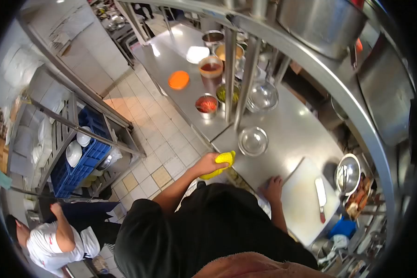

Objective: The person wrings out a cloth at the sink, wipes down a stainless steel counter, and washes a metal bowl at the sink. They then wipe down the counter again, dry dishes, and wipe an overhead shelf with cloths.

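My left hand (pixel 209 165) is closed around a bright yellow cloth (pixel 224 159), beside the front edge of the steel table; part of the cloth hangs below the fingers. My right hand (pixel 273 189) lies on the table edge with its fingers spread, holding nothing. Just right of it is a white cutting board (pixel 296 199), with a knife (pixel 320 192) lying on its right side, dark handle toward me. An empty-looking metal bowl (pixel 253 141) stands on the table beyond my hands.
Farther along the table (pixel 282 125) stand a red-filled container (pixel 206 105), a tall sauce container (pixel 211 72) and an orange lid (pixel 178 80). A metal bowl (pixel 347 173) sits right of the board. Shelf posts (pixel 245 83) rise from the table. A co-worker (pixel 55 238) is at lower left.
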`<action>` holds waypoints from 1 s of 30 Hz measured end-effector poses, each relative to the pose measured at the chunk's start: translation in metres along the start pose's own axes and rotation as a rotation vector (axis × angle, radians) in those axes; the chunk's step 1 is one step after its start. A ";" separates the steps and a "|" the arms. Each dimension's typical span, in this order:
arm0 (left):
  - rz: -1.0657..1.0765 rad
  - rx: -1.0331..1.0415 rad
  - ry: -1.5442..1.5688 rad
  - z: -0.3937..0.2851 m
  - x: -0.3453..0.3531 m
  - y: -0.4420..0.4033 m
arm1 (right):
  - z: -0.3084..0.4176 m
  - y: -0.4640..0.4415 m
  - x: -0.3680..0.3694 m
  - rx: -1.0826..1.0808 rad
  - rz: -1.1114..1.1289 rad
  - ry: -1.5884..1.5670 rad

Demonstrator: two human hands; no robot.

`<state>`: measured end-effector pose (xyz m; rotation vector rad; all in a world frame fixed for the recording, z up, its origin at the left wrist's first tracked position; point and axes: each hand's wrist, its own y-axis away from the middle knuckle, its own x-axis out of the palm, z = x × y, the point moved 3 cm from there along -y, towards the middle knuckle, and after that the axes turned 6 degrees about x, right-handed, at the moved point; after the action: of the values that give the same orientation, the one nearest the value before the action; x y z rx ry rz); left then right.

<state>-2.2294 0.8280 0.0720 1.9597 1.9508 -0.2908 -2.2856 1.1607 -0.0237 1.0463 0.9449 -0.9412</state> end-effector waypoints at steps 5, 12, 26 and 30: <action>0.285 0.046 -0.127 0.007 0.039 -0.009 | -0.002 0.002 -0.003 -0.017 0.001 -0.022; 0.489 0.028 -0.196 -0.023 0.093 -0.024 | -0.005 0.008 -0.011 0.079 0.018 -0.046; 0.332 0.567 -0.410 -0.073 0.148 -0.064 | -0.051 0.056 -0.006 0.363 -0.501 -0.965; 0.475 0.529 -0.446 -0.029 0.127 -0.064 | -0.051 0.075 -0.003 0.419 -0.539 -0.868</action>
<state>-2.2928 0.9548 0.0423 2.3331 1.1587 -1.0856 -2.2250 1.2273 -0.0123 0.5885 0.2819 -1.8988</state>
